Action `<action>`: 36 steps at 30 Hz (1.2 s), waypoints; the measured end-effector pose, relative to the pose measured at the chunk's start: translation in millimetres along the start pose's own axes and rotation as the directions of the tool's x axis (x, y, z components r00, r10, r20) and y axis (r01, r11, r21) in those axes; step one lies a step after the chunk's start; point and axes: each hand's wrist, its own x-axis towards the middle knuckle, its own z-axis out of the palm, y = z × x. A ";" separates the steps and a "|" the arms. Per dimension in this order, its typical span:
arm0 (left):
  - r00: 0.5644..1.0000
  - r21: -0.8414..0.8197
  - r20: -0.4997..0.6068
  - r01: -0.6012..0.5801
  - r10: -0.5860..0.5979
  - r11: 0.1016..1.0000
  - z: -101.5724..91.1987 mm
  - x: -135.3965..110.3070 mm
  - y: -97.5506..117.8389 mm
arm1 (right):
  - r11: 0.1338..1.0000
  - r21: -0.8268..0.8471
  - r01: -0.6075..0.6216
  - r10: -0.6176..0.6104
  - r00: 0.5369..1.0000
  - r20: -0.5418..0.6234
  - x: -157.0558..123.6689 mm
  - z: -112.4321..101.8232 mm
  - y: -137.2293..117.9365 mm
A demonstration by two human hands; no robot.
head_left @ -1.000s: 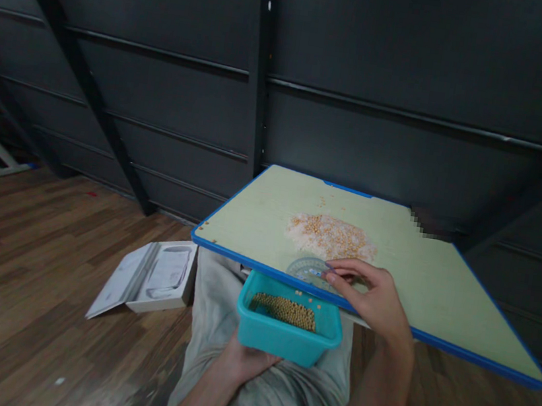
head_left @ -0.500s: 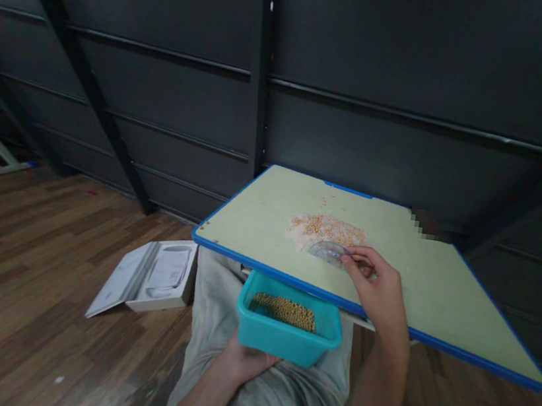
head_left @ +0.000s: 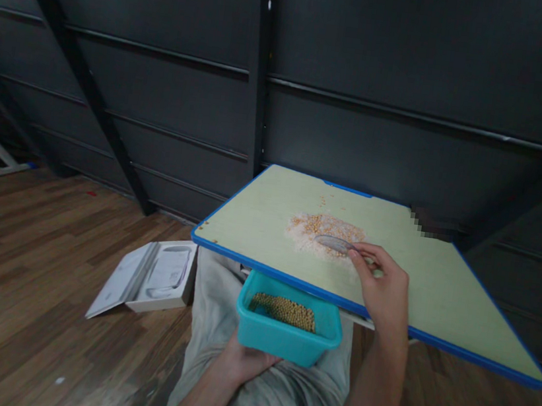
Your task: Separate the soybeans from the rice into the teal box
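I had shifted the protractor (head_left: 334,243), pinched in the right hand (head_left: 387,285), from the near edge of the surface (head_left: 448,299) to over the bean-and-grain pile (head_left: 315,224), away from the tub (head_left: 282,346) that the left hand (head_left: 249,362) held from below.

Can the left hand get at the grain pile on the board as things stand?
Probably not: the left hand sits under the teal tub, apparently supporting it, and the tub and the board's near edge lie between that hand and the grain pile.
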 end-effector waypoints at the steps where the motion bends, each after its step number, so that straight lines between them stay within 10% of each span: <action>1: 1.000 0.010 -0.018 0.000 0.000 1.000 1.9 -0.8 0.7 | 1.000 0.002 -0.004 0.004 1.000 -0.003 0.0 0.1 0.4; 36: 0.999 0.004 0.040 0.013 -0.014 1.000 -1.3 -0.5 0.0 | 0.994 0.086 -0.068 0.059 0.993 0.100 -2.3 1.9 -3.5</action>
